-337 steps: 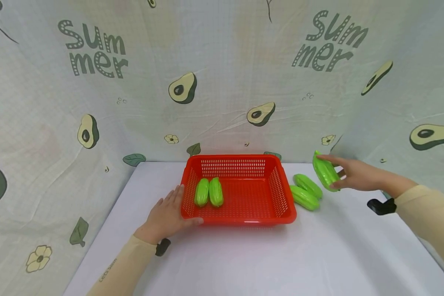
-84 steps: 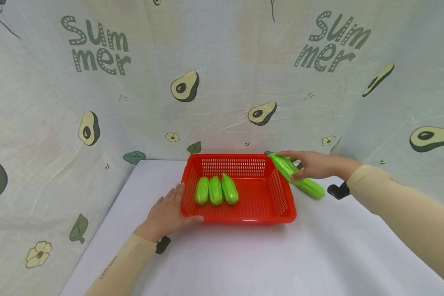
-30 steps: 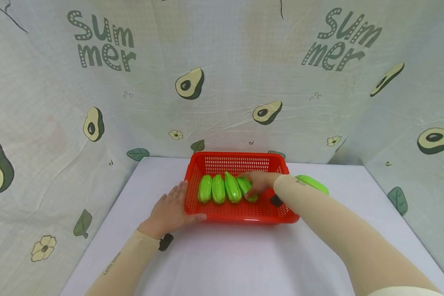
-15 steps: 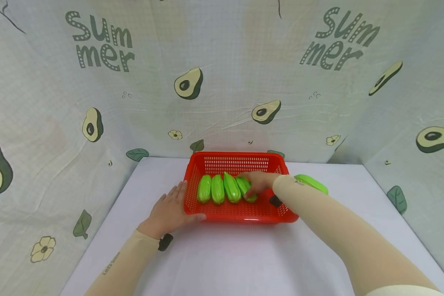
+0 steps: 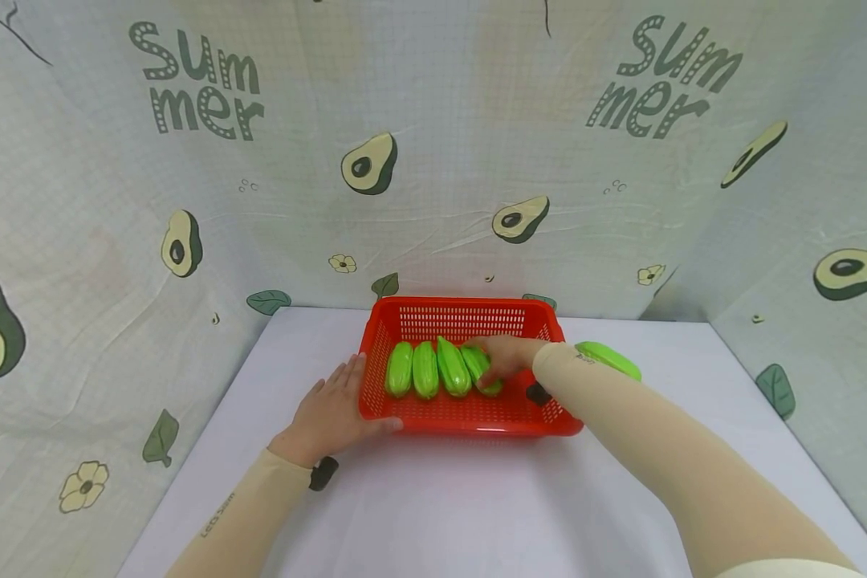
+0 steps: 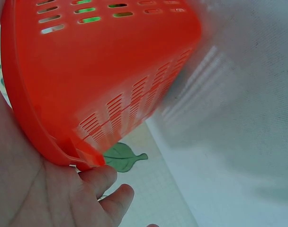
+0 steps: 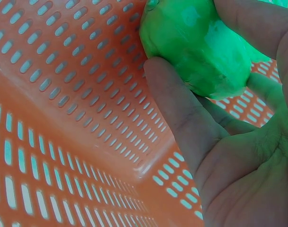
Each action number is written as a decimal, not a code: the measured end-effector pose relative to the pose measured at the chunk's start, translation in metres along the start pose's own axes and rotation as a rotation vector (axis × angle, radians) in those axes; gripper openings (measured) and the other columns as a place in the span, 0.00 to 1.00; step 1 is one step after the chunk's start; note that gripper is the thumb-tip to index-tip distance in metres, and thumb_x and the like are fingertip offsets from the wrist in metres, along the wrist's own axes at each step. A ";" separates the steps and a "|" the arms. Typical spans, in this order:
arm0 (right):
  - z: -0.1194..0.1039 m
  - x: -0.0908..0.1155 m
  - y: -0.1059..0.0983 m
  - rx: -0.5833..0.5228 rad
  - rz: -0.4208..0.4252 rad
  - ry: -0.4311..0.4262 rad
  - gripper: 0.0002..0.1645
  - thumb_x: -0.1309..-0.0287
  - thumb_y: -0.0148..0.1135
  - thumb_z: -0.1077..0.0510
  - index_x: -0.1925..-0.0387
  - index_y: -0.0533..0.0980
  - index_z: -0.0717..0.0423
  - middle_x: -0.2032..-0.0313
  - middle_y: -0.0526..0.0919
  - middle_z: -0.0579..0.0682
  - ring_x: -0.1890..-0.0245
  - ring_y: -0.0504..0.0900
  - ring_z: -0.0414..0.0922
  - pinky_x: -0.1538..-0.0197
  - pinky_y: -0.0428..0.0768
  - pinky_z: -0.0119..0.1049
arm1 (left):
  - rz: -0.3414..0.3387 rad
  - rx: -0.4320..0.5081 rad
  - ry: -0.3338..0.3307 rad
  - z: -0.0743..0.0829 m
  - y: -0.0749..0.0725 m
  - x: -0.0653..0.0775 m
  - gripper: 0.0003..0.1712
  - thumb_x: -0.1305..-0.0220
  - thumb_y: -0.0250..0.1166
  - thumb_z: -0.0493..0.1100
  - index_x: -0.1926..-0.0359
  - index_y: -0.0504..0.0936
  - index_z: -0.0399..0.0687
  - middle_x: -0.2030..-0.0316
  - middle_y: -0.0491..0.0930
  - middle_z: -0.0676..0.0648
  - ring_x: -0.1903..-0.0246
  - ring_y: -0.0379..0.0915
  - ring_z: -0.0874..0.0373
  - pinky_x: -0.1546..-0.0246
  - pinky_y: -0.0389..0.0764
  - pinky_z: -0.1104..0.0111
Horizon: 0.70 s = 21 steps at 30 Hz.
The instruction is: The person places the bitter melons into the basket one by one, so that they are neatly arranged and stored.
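A red plastic basket (image 5: 470, 421) with slotted walls stands on the table. Side by side in its left half lie three glossy, ridged light-green gourds (image 5: 425, 370). Just right of them, my right hand (image 5: 507, 357) grips another green gourd (image 5: 477, 363) down at the basket floor. In the right wrist view, thumb and fingers curl round this gourd (image 7: 201, 52), whose far end is out of frame. My left hand (image 5: 328, 413) rests straight-fingered along the basket's left rim, thumb at the front corner. The left wrist view shows the palm (image 6: 35, 189) against the rim.
One more green gourd (image 5: 610, 358) lies on the white table (image 5: 433, 506) right of the basket, partly behind the right sleeve (image 5: 643, 425). A printed cloth (image 5: 433, 104) hangs behind and at both sides.
Over eleven seconds, my right hand has brought gourds from the right side of the table into the basket, extending the row rightward. My left hand stays at the rim. The last second shows hardly any movement.
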State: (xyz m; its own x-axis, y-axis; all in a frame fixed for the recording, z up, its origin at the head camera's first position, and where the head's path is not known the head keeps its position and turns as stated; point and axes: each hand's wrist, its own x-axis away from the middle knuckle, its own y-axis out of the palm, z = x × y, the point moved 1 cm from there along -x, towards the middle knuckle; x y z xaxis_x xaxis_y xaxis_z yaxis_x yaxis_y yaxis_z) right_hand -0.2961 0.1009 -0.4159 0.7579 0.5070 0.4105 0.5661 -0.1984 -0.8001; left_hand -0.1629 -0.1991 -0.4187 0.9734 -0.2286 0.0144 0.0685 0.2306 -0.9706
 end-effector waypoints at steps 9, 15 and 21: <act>-0.002 0.003 0.000 -0.031 0.000 0.026 0.47 0.47 0.76 0.51 0.28 0.65 0.41 0.46 0.75 0.49 0.46 0.71 0.50 0.40 0.74 0.51 | -0.007 -0.004 -0.009 0.000 0.001 -0.001 0.75 0.53 0.55 0.86 0.23 0.47 0.34 0.25 0.53 0.35 0.27 0.49 0.37 0.33 0.56 0.38; -0.001 0.005 -0.001 -0.025 -0.007 0.012 0.47 0.46 0.76 0.50 0.27 0.64 0.41 0.45 0.75 0.48 0.45 0.71 0.49 0.39 0.73 0.50 | -0.005 0.004 -0.016 0.002 0.000 0.000 0.75 0.53 0.56 0.85 0.23 0.47 0.34 0.25 0.54 0.35 0.27 0.49 0.37 0.34 0.56 0.38; -0.007 0.021 -0.017 0.044 -0.020 -0.019 0.49 0.45 0.75 0.50 0.25 0.61 0.42 0.38 0.74 0.50 0.39 0.71 0.51 0.39 0.74 0.52 | -0.007 0.006 -0.026 0.001 0.000 0.001 0.75 0.53 0.56 0.86 0.23 0.47 0.34 0.25 0.53 0.36 0.27 0.49 0.37 0.33 0.56 0.38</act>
State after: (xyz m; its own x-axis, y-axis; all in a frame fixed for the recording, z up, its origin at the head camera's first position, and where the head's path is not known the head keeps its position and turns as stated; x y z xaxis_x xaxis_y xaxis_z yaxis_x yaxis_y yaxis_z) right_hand -0.2871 0.1092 -0.3904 0.7398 0.5266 0.4187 0.5661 -0.1510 -0.8104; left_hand -0.1622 -0.1981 -0.4181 0.9783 -0.2055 0.0280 0.0770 0.2346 -0.9690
